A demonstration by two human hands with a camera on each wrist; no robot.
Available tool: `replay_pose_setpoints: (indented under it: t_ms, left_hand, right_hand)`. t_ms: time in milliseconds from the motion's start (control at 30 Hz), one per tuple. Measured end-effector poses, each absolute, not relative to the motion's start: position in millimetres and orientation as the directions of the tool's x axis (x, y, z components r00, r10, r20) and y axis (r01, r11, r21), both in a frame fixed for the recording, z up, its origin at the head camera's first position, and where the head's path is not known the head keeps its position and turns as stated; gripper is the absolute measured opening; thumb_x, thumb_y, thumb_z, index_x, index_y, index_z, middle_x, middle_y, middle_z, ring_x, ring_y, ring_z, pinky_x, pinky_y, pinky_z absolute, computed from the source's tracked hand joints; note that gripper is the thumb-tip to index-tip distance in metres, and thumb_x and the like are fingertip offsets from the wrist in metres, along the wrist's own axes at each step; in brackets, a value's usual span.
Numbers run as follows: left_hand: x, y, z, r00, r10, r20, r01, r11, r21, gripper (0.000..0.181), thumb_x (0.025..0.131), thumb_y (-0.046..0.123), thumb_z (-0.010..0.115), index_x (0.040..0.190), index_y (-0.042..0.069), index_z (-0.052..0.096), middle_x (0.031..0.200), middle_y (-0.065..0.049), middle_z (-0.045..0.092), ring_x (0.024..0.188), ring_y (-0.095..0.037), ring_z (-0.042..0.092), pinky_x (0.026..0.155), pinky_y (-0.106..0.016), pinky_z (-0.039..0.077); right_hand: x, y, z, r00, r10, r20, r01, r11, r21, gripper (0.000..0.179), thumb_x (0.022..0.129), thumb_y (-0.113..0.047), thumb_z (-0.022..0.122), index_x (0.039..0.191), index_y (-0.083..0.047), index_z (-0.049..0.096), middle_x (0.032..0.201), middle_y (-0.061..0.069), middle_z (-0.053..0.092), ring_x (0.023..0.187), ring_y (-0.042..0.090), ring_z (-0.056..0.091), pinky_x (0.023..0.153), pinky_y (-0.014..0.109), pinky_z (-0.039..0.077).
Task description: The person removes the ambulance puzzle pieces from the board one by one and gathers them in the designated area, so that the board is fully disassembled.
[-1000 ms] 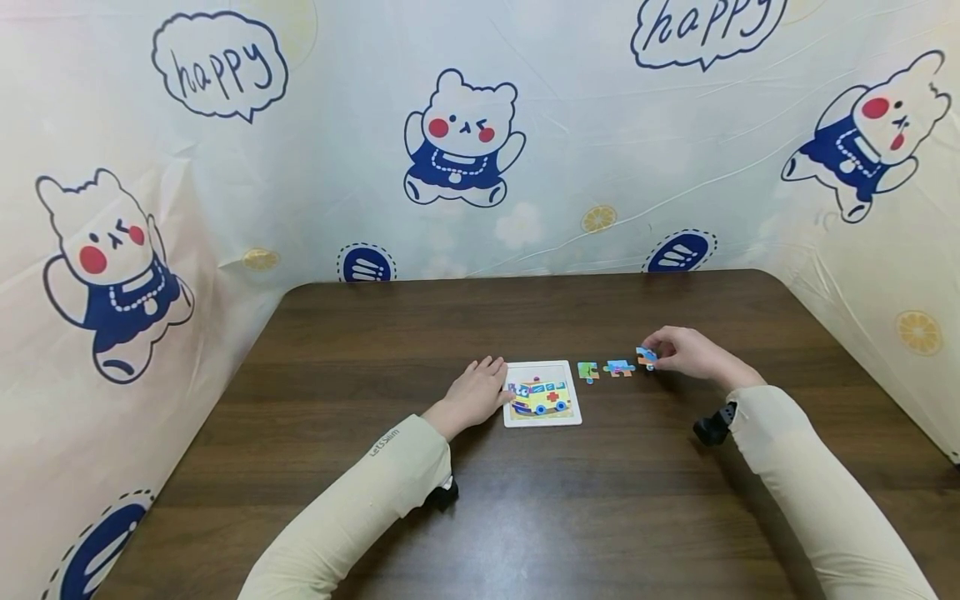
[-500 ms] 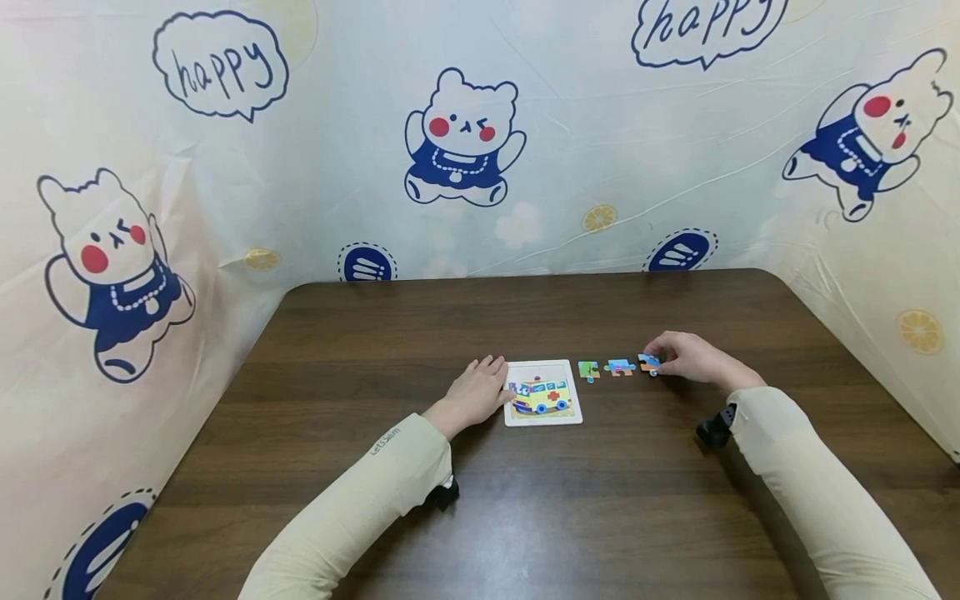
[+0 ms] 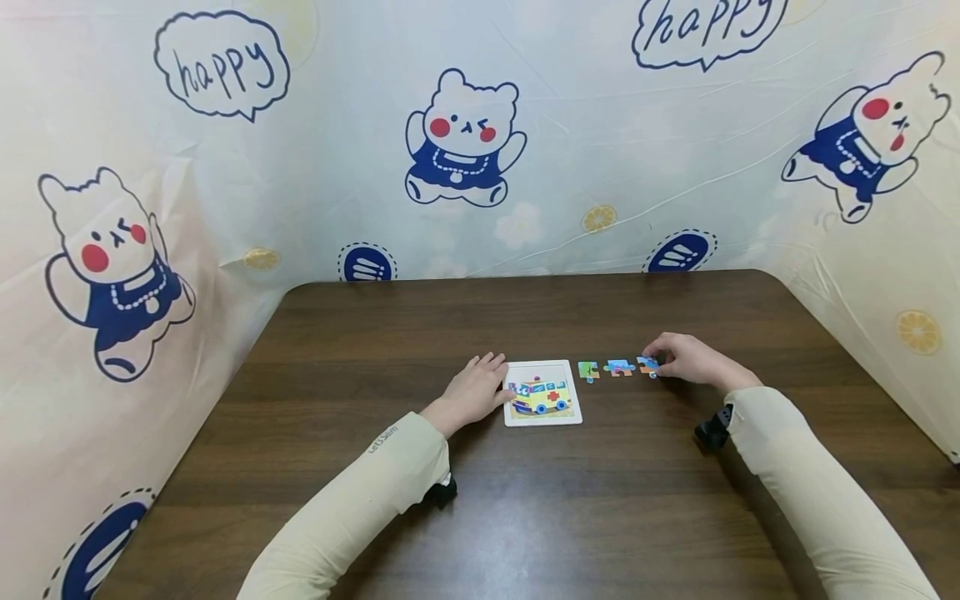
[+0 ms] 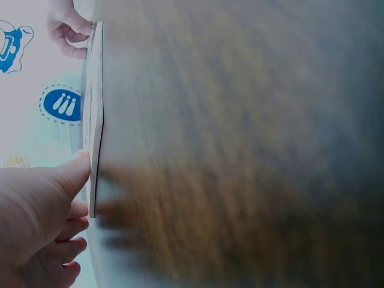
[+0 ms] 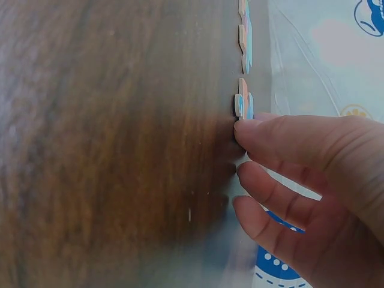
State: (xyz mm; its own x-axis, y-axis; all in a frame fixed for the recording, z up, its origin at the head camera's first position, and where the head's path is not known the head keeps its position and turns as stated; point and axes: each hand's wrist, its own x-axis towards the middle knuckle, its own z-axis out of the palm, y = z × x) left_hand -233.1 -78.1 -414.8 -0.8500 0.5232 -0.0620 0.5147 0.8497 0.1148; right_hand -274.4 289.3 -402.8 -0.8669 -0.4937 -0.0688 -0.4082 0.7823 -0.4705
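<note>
In the head view a white-framed puzzle board (image 3: pixel 543 420) with a yellow ambulance picture lies on the table. My left hand (image 3: pixel 474 392) rests at its left edge, fingers stretched out and thumb over the frame; the left wrist view shows the thumb right at the board's edge (image 4: pixel 96 132). To the right of the board, a green puzzle piece (image 3: pixel 588 371) and a blue-and-pink puzzle piece (image 3: pixel 619 367) lie in a row. My right hand (image 3: pixel 692 358) pinches a third, blue-and-orange puzzle piece (image 3: pixel 647 365) at the row's right end, close to the tabletop in the right wrist view.
The dark wooden table (image 3: pixel 480 525) runs back to a pale curtain (image 3: pixel 570 150) printed with cartoon bears. Black wrist cameras sit under both sleeves, one of them (image 3: pixel 712 428) near the right cuff.
My right hand has brought the blue-and-orange piece down and slightly toward me, flat in line with the other two. My left hand has stayed on the board.
</note>
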Motion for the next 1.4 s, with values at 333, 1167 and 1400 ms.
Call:
replay_pose_setpoints:
  t_ms: [333, 1167, 1400]
  left_hand:
    - [-232.2, -82.7, -415.9, -0.833, 0.548, -0.076, 0.531, 0.830, 0.168, 0.060, 0.095, 0.039, 0.048, 0.139, 0.000, 0.037, 0.144, -0.015, 0.032, 0.134, -0.028, 0.025, 0.108, -0.040, 0.018]
    - [-228.8, -90.4, -416.6, -0.811, 0.570, -0.133, 0.537, 0.815, 0.216, 0.070, 0.093, 0.046, 0.049, 0.142, 0.000, 0.031, 0.147, -0.014, 0.025, 0.135, -0.028, 0.020, 0.108, -0.039, 0.016]
    - [-229.1, -90.3, -416.9, -0.806, 0.575, -0.138, 0.543, 0.812, 0.213, 0.070, 0.093, 0.046, 0.048, 0.142, -0.001, 0.030, 0.148, -0.014, 0.024, 0.135, -0.027, 0.019, 0.109, -0.039, 0.016]
  right_hand:
    - [-275.1, 289.8, -403.5, -0.863, -0.500, -0.066, -0.417, 0.781, -0.465, 0.025, 0.081, 0.002, 0.066, 0.106, 0.005, 0.064, 0.102, 0.016, 0.058, 0.076, 0.021, 0.052, 0.067, 0.035, 0.047]
    - [-267.5, 234.7, -370.5, -0.858, -0.509, 0.076, -0.458, 0.687, -0.564, 0.036, 0.083, -0.008, 0.067, 0.116, 0.004, 0.059, 0.106, 0.019, 0.059, 0.088, 0.025, 0.055, 0.073, 0.038, 0.048]
    - [-268.3, 216.0, -369.2, -0.841, -0.532, 0.093, -0.487, 0.672, -0.557, 0.034, 0.083, -0.010, 0.069, 0.114, 0.001, 0.060, 0.104, 0.015, 0.060, 0.085, 0.021, 0.054, 0.073, 0.036, 0.048]
